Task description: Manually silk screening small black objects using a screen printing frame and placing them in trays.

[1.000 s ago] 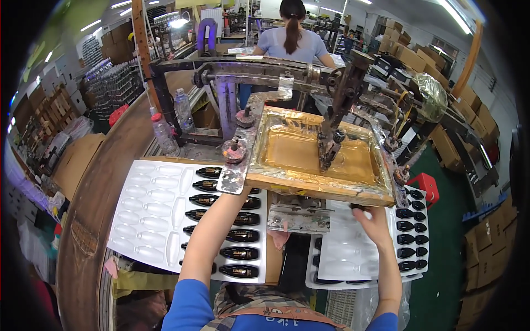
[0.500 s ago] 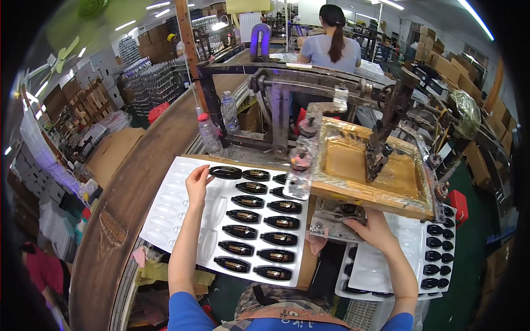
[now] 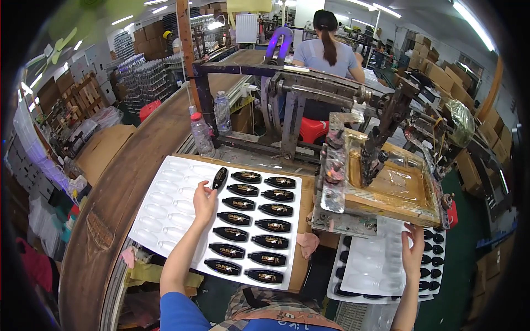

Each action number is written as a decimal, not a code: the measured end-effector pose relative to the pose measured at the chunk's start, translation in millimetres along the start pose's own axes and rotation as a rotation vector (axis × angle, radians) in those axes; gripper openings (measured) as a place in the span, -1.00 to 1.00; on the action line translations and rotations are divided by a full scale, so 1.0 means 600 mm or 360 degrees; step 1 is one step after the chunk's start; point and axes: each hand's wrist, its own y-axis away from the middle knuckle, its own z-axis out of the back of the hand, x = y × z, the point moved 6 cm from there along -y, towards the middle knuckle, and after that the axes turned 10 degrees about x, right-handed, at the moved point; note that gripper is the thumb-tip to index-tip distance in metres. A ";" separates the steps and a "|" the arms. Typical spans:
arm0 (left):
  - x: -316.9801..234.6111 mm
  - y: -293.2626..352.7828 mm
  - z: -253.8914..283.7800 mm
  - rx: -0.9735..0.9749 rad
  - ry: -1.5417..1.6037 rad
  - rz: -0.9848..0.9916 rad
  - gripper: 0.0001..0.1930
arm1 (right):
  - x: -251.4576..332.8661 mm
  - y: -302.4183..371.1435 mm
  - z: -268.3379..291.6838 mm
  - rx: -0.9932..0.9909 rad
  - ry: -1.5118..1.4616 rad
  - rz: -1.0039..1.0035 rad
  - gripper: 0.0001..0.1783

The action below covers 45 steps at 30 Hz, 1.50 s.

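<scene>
In my left hand (image 3: 204, 201), thumb and fingers pinch the lower end of a glossy black oval piece (image 3: 220, 177) with gold print, tilted nearly upright over the white moulded tray (image 3: 160, 201). Two columns of similar black printed pieces (image 3: 234, 219) lie in that tray to the right of the hand. My right hand (image 3: 411, 251) is at the right, below the printing frame, with thumb and fingers apart and nothing seen in them. It is beside a second tray of black pieces (image 3: 436, 249), partly covered by an empty white moulded tray (image 3: 364, 270).
A screen-printing press with a wooden frame (image 3: 386, 203) and metal arm (image 3: 381, 132) stands ahead. Two clear plastic bottles (image 3: 202, 138) stand behind the left tray. A curved wooden bench (image 3: 88, 265) runs along the left. Another person (image 3: 324, 55) sits beyond the press. A pink cloth (image 3: 307, 244) hangs between the trays.
The black piece in my left hand has turned from lying flat to nearly upright. My right hand has moved right, away from the press's base, to beside the right-hand tray.
</scene>
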 end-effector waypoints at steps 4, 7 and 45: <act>-0.050 0.007 -0.002 -0.0010 -0.0423 -0.0303 -0.62 | -0.118 -0.014 0.024 0.0090 0.0281 -0.0110 -0.55; -0.086 0.017 -0.004 0.0071 -0.0675 -0.0550 -0.62 | -0.189 -0.028 0.021 -0.0020 0.0810 -0.0155 -0.53; -0.312 0.048 -0.069 0.0597 0.1434 -0.0051 -0.81 | 0.169 -0.093 -0.186 0.0756 0.0241 0.0334 -0.70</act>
